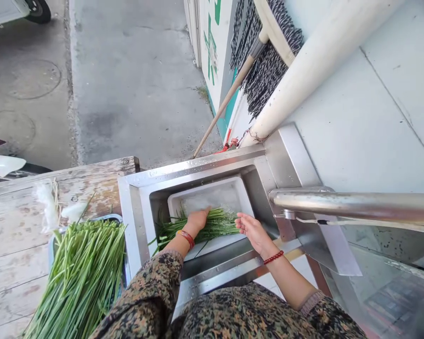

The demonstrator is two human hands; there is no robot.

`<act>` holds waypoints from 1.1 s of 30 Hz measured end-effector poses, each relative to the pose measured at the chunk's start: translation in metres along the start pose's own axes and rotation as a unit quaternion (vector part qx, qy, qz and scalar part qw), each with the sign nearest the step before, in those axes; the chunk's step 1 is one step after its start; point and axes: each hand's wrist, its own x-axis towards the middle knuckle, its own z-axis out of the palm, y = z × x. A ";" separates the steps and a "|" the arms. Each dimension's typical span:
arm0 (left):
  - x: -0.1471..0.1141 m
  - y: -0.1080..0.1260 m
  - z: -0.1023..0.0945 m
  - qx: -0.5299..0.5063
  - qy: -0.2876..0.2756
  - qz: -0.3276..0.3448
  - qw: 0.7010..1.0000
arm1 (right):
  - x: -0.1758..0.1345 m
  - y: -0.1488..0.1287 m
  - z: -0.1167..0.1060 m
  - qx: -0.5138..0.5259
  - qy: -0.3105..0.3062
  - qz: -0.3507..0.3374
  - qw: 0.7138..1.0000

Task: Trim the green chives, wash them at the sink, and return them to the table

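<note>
Inside the steel sink [183, 172] is a white plastic basin [245, 200] of water, with a bunch of garlic chives [217, 228] lying across it. My left hand [197, 220] is closed over the bunch near its middle, its fingers partly hidden among the stalks. At the right end of the bunch, my right hand [252, 230] is open, fingers stretched out and palm turned toward the stalk ends. Water looks disturbed around those ends. A larger heap of garlic chives [88, 263] fills a blue tray [115, 218] left of the sink.
A metal faucet [339, 205] reaches in from the right over the sink edge. The tray stands on a worn wooden table [14, 249] with a crumpled plastic bag [47, 205]. Beyond the sink, a mop [233, 89] leans near a white pipe [321, 66].
</note>
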 end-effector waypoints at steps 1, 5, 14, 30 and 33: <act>-0.004 0.000 -0.008 0.000 -0.008 -0.005 1.000 | 0.000 -0.001 0.000 0.003 0.004 -0.004 1.000; -0.028 0.010 -0.049 -0.006 -0.011 -0.003 1.000 | 0.003 -0.001 0.006 -0.018 0.018 -0.011 1.000; -0.084 0.082 -0.047 -0.018 0.106 0.122 0.987 | 0.008 -0.025 0.090 0.119 -0.043 -0.080 0.989; -0.110 0.004 0.036 -0.509 0.227 -0.088 0.826 | 0.100 0.036 0.055 -0.284 0.080 -0.106 0.950; -0.117 0.008 0.032 -0.516 0.212 -0.094 0.825 | 0.079 0.011 0.055 -0.279 0.058 -0.129 0.950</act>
